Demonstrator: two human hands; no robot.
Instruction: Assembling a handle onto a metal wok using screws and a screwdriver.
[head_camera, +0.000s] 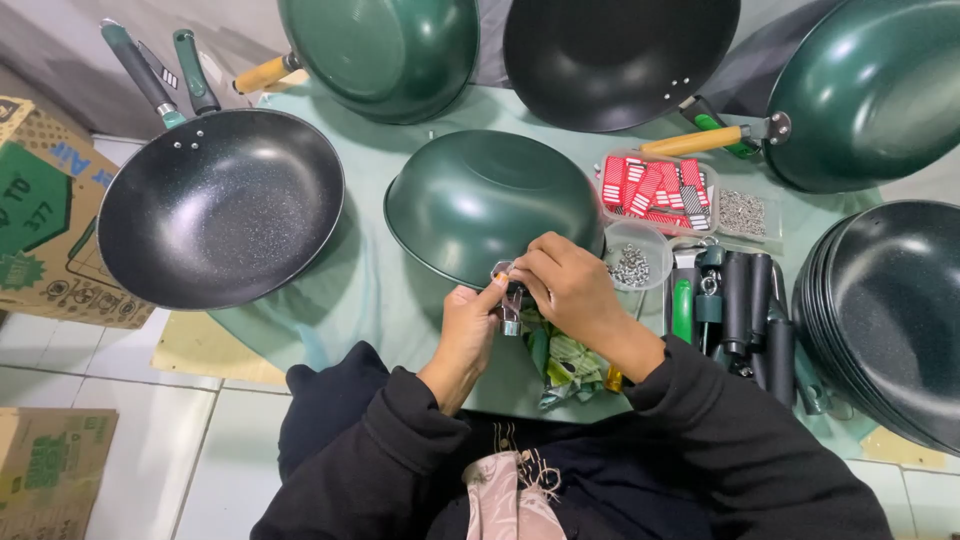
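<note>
1. Green wok (480, 195), turned bottom up, sits at the middle of the pale green table (370, 290), its near rim directly in front of the person.
2. Left hand (470, 325) pinches a small metal bracket (508, 300) between thumb and fingers, right at the wok's near rim.
3. Right hand (570, 290) is closed over the same bracket from above, its fingertips meeting the left thumb. Whether it also holds a screw cannot be told.
4. Just beneath the hands lies a green patterned cloth (565, 365) on the table edge.
5. Just right of the right hand stands a round clear tub of screws (632, 262); behind it is a clear tray of red and white tags (655, 190), and beside that a tray of small metal parts (742, 212).
6. Right of the tub, a bundle of black and green handles (745, 305) lies on the table.
7. At far right stands a stack of black pans (890, 320).
8. At left rests a black speckled wok with a green handle (215, 205), well apart from the hands.
9. Along the back edge stand two green woks (385, 50) (870, 90) with wooden handles and one black wok (615, 55) between them.
10. Cardboard boxes (45, 210) stand on the tiled floor at left.
</note>
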